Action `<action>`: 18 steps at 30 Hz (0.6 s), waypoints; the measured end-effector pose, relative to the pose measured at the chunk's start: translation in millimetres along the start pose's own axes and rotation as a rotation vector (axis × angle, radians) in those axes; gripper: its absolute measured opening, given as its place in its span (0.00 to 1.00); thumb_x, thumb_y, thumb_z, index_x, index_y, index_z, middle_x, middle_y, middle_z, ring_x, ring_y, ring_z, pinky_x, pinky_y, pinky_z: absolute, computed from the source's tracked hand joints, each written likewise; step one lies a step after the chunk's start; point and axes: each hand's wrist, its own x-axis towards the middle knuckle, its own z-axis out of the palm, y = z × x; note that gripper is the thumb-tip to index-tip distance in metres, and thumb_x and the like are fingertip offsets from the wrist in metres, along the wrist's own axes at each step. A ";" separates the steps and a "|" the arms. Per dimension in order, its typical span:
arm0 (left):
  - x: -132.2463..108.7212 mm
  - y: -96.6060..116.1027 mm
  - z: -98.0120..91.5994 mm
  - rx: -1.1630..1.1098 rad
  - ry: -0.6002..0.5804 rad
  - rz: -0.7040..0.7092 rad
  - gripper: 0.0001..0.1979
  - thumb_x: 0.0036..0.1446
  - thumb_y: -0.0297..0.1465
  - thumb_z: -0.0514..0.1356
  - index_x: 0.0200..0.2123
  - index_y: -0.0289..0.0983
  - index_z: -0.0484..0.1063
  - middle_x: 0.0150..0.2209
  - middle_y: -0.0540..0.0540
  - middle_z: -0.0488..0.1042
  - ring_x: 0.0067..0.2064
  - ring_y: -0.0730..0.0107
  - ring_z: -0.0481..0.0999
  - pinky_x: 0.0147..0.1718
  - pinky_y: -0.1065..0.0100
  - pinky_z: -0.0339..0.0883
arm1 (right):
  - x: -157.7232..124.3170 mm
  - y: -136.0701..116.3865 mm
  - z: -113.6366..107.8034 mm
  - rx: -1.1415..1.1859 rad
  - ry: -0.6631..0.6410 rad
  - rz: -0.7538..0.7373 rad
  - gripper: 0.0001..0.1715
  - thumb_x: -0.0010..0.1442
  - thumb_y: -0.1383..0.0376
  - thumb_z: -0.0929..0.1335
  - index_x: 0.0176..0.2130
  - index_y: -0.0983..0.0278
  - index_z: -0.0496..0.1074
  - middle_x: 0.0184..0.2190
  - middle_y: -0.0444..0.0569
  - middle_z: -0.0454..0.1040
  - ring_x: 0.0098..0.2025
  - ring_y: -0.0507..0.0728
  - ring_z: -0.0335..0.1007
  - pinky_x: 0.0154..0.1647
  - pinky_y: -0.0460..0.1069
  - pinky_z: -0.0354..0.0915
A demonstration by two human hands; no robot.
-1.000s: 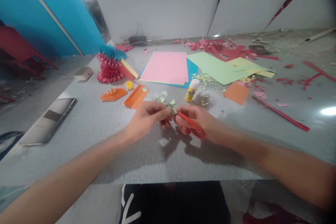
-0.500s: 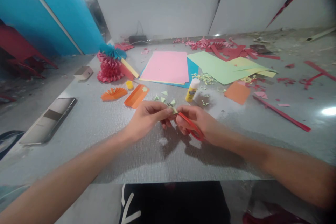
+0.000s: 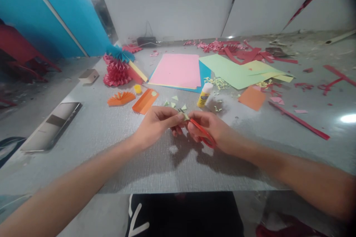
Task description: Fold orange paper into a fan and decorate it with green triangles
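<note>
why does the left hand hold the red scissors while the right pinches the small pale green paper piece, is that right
No, the hands are swapped. The head view shows the right hand holding the red scissors and the left hand pinching the small pale green paper piece.

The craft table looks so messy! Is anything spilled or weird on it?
Yes, red paper scraps are strewn over the right side of the table, and pale yellow-green snippets lie beside the glue stick. They look odd because they're loose and scattered, unlike the neat stack of pink paper.
</note>
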 end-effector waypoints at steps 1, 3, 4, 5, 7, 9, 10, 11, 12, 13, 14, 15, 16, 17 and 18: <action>0.1 0.1 0.1 0.006 0.006 0.003 0.14 0.62 0.37 0.67 0.28 0.33 0.80 0.25 0.45 0.78 0.27 0.73 0.76 0.29 0.71 0.71 | 0.1 -0.2 0.1 -0.002 0.008 -0.001 0.20 0.56 0.54 0.79 0.34 0.63 0.72 0.25 0.39 0.69 0.24 0.48 0.61 0.26 0.46 0.60; 0.1 0.4 0.3 0.015 0.029 0.013 0.14 0.61 0.37 0.67 0.28 0.33 0.79 0.25 0.45 0.78 0.26 0.72 0.76 0.28 0.71 0.71 | 0.5 -0.7 0.5 -0.014 0.022 0.004 0.20 0.55 0.54 0.80 0.35 0.63 0.72 0.25 0.39 0.68 0.24 0.48 0.62 0.26 0.46 0.59; 0.1 0.5 0.2 0.014 0.045 0.021 0.13 0.61 0.37 0.68 0.28 0.33 0.79 0.25 0.46 0.78 0.26 0.72 0.76 0.28 0.71 0.71 | 0.6 -1.0 0.7 -0.020 0.028 0.006 0.21 0.55 0.54 0.80 0.35 0.63 0.72 0.24 0.39 0.68 0.24 0.48 0.62 0.25 0.46 0.58; 0.0 0.6 0.1 0.013 0.062 0.031 0.13 0.60 0.36 0.68 0.27 0.33 0.78 0.24 0.46 0.77 0.26 0.72 0.77 0.28 0.71 0.71 | 0.7 -1.3 0.8 -0.026 0.033 0.008 0.21 0.54 0.53 0.80 0.35 0.63 0.72 0.24 0.39 0.68 0.24 0.48 0.62 0.25 0.46 0.57; -0.1 0.3 -0.3 0.009 0.095 0.051 0.12 0.59 0.35 0.68 0.27 0.34 0.77 0.24 0.48 0.77 0.26 0.73 0.76 0.27 0.72 0.71 | 0.7 -1.9 1.2 -0.033 0.041 0.007 0.22 0.55 0.52 0.80 0.34 0.63 0.71 0.24 0.39 0.68 0.23 0.48 0.62 0.24 0.46 0.57; -0.4 -0.4 -0.8 0.005 0.115 0.071 0.11 0.60 0.34 0.67 0.28 0.34 0.77 0.23 0.49 0.76 0.26 0.74 0.76 0.27 0.72 0.70 | 0.6 -2.8 1.7 -0.038 0.049 0.000 0.23 0.54 0.51 0.80 0.34 0.63 0.71 0.23 0.39 0.68 0.23 0.48 0.62 0.23 0.45 0.56; -0.5 -0.8 -1.0 0.005 0.120 0.080 0.11 0.60 0.33 0.67 0.28 0.34 0.77 0.23 0.49 0.76 0.26 0.74 0.75 0.28 0.72 0.70 | 0.4 -3.3 2.1 -0.041 0.052 0.000 0.24 0.54 0.51 0.80 0.34 0.64 0.71 0.23 0.39 0.68 0.23 0.48 0.62 0.24 0.45 0.56; -0.5 -1.1 -1.1 0.006 0.124 0.088 0.10 0.61 0.33 0.66 0.29 0.34 0.76 0.23 0.49 0.76 0.26 0.75 0.75 0.28 0.73 0.70 | 0.3 -3.9 2.5 -0.043 0.056 0.001 0.24 0.54 0.51 0.80 0.34 0.64 0.71 0.23 0.39 0.68 0.23 0.48 0.62 0.24 0.45 0.56; -0.6 -1.2 -1.1 0.008 0.126 0.093 0.10 0.61 0.33 0.66 0.29 0.34 0.76 0.23 0.49 0.76 0.26 0.75 0.75 0.28 0.73 0.70 | 0.2 -4.4 2.8 -0.043 0.056 0.002 0.24 0.54 0.51 0.80 0.34 0.64 0.72 0.23 0.39 0.68 0.23 0.48 0.63 0.24 0.45 0.56; -0.6 -1.1 -1.0 0.014 0.127 0.096 0.10 0.61 0.32 0.66 0.28 0.34 0.76 0.23 0.49 0.76 0.26 0.75 0.75 0.28 0.73 0.70 | 0.0 -4.7 3.1 -0.041 0.055 0.002 0.24 0.54 0.51 0.80 0.35 0.64 0.72 0.23 0.39 0.68 0.23 0.48 0.63 0.24 0.45 0.56; -0.6 -0.7 -0.8 0.021 0.127 0.096 0.10 0.61 0.32 0.66 0.28 0.34 0.76 0.23 0.49 0.76 0.26 0.75 0.75 0.28 0.73 0.70 | 0.0 -4.8 3.3 -0.036 0.053 0.000 0.24 0.54 0.51 0.80 0.34 0.64 0.72 0.23 0.39 0.68 0.23 0.48 0.63 0.24 0.45 0.57; -0.6 -0.1 -0.4 0.027 0.126 0.094 0.10 0.61 0.32 0.66 0.28 0.34 0.76 0.23 0.49 0.76 0.26 0.75 0.75 0.28 0.73 0.70 | 0.0 -4.5 3.3 -0.031 0.049 -0.003 0.23 0.54 0.52 0.80 0.34 0.64 0.72 0.24 0.39 0.68 0.23 0.48 0.63 0.24 0.45 0.58; -0.6 0.6 0.1 0.033 0.124 0.088 0.10 0.60 0.32 0.66 0.28 0.34 0.76 0.23 0.49 0.76 0.26 0.75 0.75 0.28 0.73 0.70 | 0.1 -4.0 3.2 -0.024 0.044 -0.008 0.23 0.54 0.52 0.80 0.34 0.63 0.72 0.24 0.39 0.68 0.23 0.48 0.64 0.25 0.45 0.59; -0.6 1.5 0.6 0.036 0.121 0.081 0.10 0.60 0.32 0.66 0.28 0.34 0.76 0.23 0.49 0.76 0.25 0.75 0.75 0.27 0.73 0.70 | 0.3 -3.4 3.1 -0.016 0.040 -0.016 0.23 0.54 0.53 0.81 0.34 0.63 0.71 0.24 0.39 0.68 0.23 0.48 0.64 0.25 0.46 0.60; -0.6 2.3 1.2 0.038 0.114 0.073 0.10 0.59 0.32 0.67 0.27 0.34 0.75 0.23 0.49 0.76 0.25 0.75 0.75 0.27 0.73 0.70 | 0.5 -2.8 3.1 -0.010 0.037 -0.022 0.22 0.54 0.53 0.81 0.34 0.63 0.71 0.24 0.38 0.69 0.23 0.48 0.64 0.26 0.46 0.61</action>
